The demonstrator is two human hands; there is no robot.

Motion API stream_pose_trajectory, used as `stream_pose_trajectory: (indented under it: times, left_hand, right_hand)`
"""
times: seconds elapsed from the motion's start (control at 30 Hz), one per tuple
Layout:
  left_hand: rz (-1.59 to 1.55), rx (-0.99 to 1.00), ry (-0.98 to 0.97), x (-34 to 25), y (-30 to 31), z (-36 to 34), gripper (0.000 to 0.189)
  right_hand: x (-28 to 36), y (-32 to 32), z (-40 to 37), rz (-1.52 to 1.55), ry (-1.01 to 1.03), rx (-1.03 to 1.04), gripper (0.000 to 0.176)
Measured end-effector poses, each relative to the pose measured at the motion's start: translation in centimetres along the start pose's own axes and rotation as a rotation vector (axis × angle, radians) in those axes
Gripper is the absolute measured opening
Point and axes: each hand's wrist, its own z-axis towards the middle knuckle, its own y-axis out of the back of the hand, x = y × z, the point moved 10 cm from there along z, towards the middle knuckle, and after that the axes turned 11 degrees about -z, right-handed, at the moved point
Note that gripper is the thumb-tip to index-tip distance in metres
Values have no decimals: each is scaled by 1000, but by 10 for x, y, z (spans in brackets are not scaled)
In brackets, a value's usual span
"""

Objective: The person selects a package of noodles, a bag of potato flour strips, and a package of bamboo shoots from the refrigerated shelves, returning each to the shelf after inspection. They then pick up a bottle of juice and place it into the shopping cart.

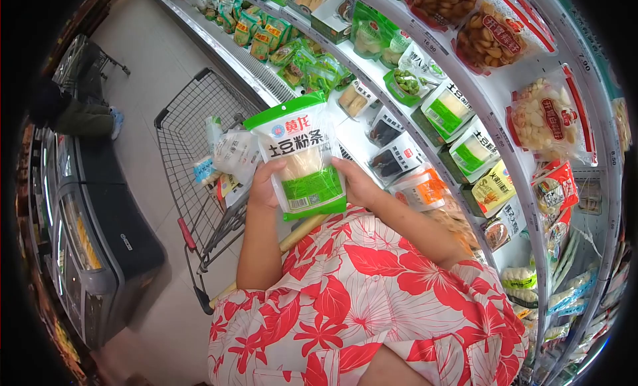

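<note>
A green and white bag of potato noodles (302, 161) is upright in front of my chest, its printed front turned to me. Pale noodles show through its clear middle. My left hand (267, 181) grips the bag's left edge, fingers mostly hidden behind it. On the opposite edge, my right hand (355, 181) holds it too, fingers also partly out of sight. Behind the bag, to the left, stands a wire shopping cart (193, 130) with a few packaged goods (234, 153) inside.
Refrigerated shelves (495, 117) curve along the right, with bagged foods such as green-and-white noodle packs (446, 111) and pickled garlic (502, 32). Grey display cases (133, 246) line the left side of the aisle. Farther back, a person (86, 117) stands near another cart (80, 63).
</note>
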Motion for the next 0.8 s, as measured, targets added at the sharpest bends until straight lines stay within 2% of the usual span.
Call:
stream_pose_trajectory:
  times: [0.8]
  left_hand:
    - [-36, 10, -2, 0, -1, -1, 51]
  right_hand:
    - [0, -1, 0, 0, -4, 2, 44]
